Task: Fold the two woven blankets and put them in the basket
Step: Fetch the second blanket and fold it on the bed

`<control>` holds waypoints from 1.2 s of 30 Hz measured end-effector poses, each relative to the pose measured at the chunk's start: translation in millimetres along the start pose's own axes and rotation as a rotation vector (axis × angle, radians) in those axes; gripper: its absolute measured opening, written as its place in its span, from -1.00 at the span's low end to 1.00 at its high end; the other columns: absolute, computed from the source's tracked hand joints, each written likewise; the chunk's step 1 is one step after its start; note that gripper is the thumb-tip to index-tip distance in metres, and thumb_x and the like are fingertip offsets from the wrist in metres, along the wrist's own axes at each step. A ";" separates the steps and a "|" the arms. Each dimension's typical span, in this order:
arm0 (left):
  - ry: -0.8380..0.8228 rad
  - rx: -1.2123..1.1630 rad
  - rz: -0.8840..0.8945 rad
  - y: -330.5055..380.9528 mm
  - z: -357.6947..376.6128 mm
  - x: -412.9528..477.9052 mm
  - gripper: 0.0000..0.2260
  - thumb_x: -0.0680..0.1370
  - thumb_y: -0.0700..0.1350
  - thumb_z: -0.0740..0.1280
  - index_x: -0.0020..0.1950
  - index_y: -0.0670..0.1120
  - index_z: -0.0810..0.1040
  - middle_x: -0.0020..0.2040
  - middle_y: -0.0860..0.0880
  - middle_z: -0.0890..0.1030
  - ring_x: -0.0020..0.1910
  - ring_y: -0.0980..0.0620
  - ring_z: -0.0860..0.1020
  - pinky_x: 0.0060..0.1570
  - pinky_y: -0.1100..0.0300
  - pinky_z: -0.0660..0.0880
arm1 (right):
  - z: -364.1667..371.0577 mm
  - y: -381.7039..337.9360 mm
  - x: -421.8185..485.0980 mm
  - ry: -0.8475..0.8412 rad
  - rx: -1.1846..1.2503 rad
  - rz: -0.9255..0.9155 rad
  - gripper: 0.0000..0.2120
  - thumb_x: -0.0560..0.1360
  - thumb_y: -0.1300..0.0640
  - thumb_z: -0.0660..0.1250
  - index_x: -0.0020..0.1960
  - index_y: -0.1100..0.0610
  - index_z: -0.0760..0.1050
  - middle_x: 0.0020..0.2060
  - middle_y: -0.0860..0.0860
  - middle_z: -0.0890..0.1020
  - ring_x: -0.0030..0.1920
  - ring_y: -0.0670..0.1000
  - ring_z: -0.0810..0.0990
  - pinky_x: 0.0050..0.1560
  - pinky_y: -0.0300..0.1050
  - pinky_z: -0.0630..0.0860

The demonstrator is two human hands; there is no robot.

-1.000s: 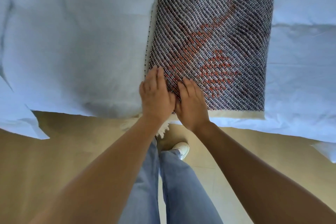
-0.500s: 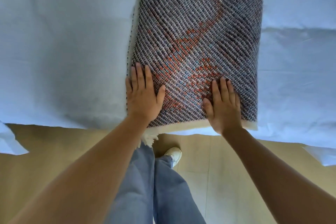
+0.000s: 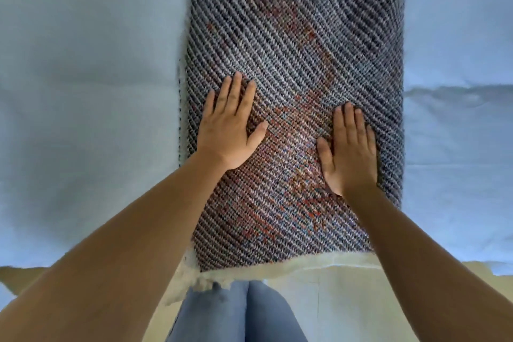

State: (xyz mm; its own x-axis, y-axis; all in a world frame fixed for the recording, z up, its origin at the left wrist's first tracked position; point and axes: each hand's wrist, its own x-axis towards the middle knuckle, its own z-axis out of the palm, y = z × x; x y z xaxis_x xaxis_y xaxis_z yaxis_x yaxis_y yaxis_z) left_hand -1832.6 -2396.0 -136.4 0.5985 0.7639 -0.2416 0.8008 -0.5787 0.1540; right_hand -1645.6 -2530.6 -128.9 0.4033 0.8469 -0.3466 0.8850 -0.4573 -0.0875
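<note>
A woven blanket (image 3: 299, 44), dark grey-blue with a red pattern and a cream fringe along its near end, lies folded into a long strip on the bed. My left hand (image 3: 229, 126) rests flat on its left part, fingers apart. My right hand (image 3: 348, 148) lies flat on its right part, palm down. Neither hand grips the cloth. The second blanket and the basket are not in view.
The bed is covered with a pale blue sheet (image 3: 83, 91), and its near edge hangs over a tan floor (image 3: 333, 300). My legs in blue jeans (image 3: 238, 314) stand against the bed's near edge.
Both hands have parted from the blanket's near left corner and slid forward up the blanket, pressed flat. The view has moved closer over the bed.
</note>
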 end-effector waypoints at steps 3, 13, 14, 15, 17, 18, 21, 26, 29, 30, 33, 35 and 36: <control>0.046 -0.058 -0.022 -4.0 -15.8 19.3 -0.39 0.56 0.21 -0.14 0.52 -0.09 -0.15 0.54 -0.14 -0.11 0.50 -0.06 -0.15 0.38 0.06 -0.31 | -13.5 -6.7 3.7 0.006 0.031 0.076 -0.32 0.49 -0.21 -0.29 0.50 0.12 -0.23 0.52 0.09 -0.12 0.46 -0.03 -0.26 0.43 -0.04 -0.30; 0.092 0.009 0.072 -12.7 -41.5 144.5 -0.45 0.56 0.14 -0.25 0.51 -0.07 -0.20 0.54 -0.08 -0.16 0.50 -0.02 -0.19 0.37 0.03 -0.31 | -65.5 -72.8 159.2 0.103 0.024 -0.220 -0.44 0.56 -0.12 -0.28 0.49 0.07 -0.20 0.52 0.04 -0.10 0.45 -0.04 -0.28 0.42 -0.05 -0.32; 0.094 0.013 0.054 -21.7 -41.3 152.0 -0.44 0.57 0.17 -0.24 0.51 -0.05 -0.19 0.54 -0.08 -0.15 0.50 -0.02 -0.18 0.38 0.02 -0.30 | -64.2 -60.4 167.4 0.086 -0.032 -0.207 -0.45 0.55 -0.15 -0.30 0.48 0.03 -0.26 0.52 0.02 -0.14 0.44 -0.04 -0.32 0.41 -0.03 -0.33; 0.096 0.009 0.040 -29.7 -40.7 160.0 -0.43 0.56 0.19 -0.23 0.51 -0.04 -0.18 0.54 -0.08 -0.14 0.50 -0.03 -0.17 0.38 0.01 -0.29 | -63.0 -45.5 174.8 0.082 -0.063 -0.171 -0.45 0.54 -0.18 -0.31 0.47 -0.01 -0.30 0.52 0.01 -0.17 0.43 -0.02 -0.33 0.41 -0.01 -0.33; 0.098 -0.004 0.022 -39.9 -40.2 172.4 -0.42 0.55 0.21 -0.20 0.51 -0.02 -0.17 0.54 -0.09 -0.12 0.50 -0.05 -0.15 0.38 0.01 -0.28 | -64.3 -18.4 183.5 0.084 -0.083 -0.061 -0.43 0.54 -0.22 -0.30 0.48 -0.04 -0.30 0.52 0.02 -0.19 0.46 0.02 -0.30 0.41 0.02 -0.31; 0.097 -0.008 0.013 -42.6 -40.4 176.9 -0.41 0.55 0.22 -0.18 0.52 -0.02 -0.16 0.54 -0.10 -0.12 0.50 -0.05 -0.15 0.38 0.01 -0.28 | -66.2 -8.3 186.1 0.077 -0.081 -0.001 -0.42 0.54 -0.23 -0.29 0.49 -0.04 -0.29 0.52 0.03 -0.18 0.48 0.04 -0.27 0.42 0.03 -0.29; 0.134 -0.037 -0.047 -42.0 -46.8 185.3 -0.38 0.55 0.23 -0.12 0.52 -0.07 -0.13 0.54 -0.14 -0.09 0.51 -0.09 -0.12 0.38 -0.01 -0.27 | -73.7 -2.1 193.6 0.083 -0.051 0.123 -0.40 0.53 -0.21 -0.25 0.50 -0.01 -0.25 0.52 0.06 -0.17 0.51 0.08 -0.21 0.43 0.02 -0.28; 0.247 -0.058 0.249 -21.4 -65.7 212.2 -0.41 0.56 0.12 0.00 0.51 -0.13 -0.04 0.53 -0.13 0.07 0.48 -0.04 -0.06 0.39 -0.05 -0.22 | -88.6 -46.1 215.1 0.240 0.067 -0.242 -0.41 0.56 -0.14 -0.12 0.51 0.09 -0.08 0.50 0.13 -0.02 0.49 0.15 -0.10 0.43 0.07 -0.24; 0.151 0.007 0.278 -25.6 -68.7 234.3 -0.40 0.56 0.19 -0.06 0.52 -0.09 -0.01 0.53 -0.08 0.09 0.50 -0.05 -0.01 0.39 -0.07 -0.24 | -94.6 -27.6 238.8 0.150 -0.016 -0.282 -0.40 0.54 -0.19 -0.18 0.51 0.03 -0.07 0.52 0.11 0.04 0.51 0.12 -0.08 0.42 0.04 -0.26; 0.135 0.026 0.238 -30.6 -68.4 242.5 -0.39 0.56 0.22 -0.09 0.51 -0.09 0.01 0.53 -0.08 0.10 0.50 -0.06 0.02 0.39 -0.08 -0.24 | -95.0 -11.3 246.5 0.134 -0.046 -0.202 -0.39 0.52 -0.22 -0.22 0.51 0.00 -0.11 0.52 0.09 0.00 0.51 0.10 -0.11 0.41 0.04 -0.28; 0.153 0.043 0.150 -44.6 -68.8 259.9 -0.35 0.53 0.28 -0.10 0.49 -0.11 0.13 0.50 -0.10 0.20 0.47 -0.11 0.13 0.38 -0.13 -0.20 | -94.4 35.5 259.5 0.152 -0.074 0.012 -0.35 0.49 -0.26 -0.24 0.51 0.00 -0.10 0.53 0.09 -0.02 0.51 0.09 -0.12 0.44 0.07 -0.26; 0.197 0.023 0.141 -46.6 -68.5 262.7 -0.35 0.51 0.28 -0.04 0.41 -0.14 0.28 0.41 -0.15 0.35 0.40 -0.15 0.26 0.39 -0.19 -0.07 | -93.8 49.9 265.4 0.156 -0.038 0.043 -0.33 0.48 -0.27 -0.23 0.51 0.01 -0.06 0.52 0.09 0.02 0.51 0.10 -0.10 0.44 0.10 -0.23; 0.220 0.012 0.140 -45.6 -68.8 262.8 -0.37 0.49 0.28 -0.01 0.34 -0.15 0.35 0.32 -0.18 0.42 0.33 -0.18 0.33 0.36 -0.19 0.04 | -93.1 52.6 267.1 0.153 -0.025 0.041 -0.33 0.48 -0.27 -0.22 0.51 0.01 -0.04 0.52 0.09 0.03 0.51 0.10 -0.09 0.45 0.11 -0.22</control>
State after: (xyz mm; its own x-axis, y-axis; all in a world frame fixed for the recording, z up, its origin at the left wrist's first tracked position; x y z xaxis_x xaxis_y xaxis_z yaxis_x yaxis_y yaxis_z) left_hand -1710.3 -2149.2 -141.0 0.6946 0.7194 -0.0040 0.7107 -0.6853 0.1593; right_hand -1469.7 -2303.2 -139.2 0.4682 0.8599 -0.2033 0.8717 -0.4871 -0.0526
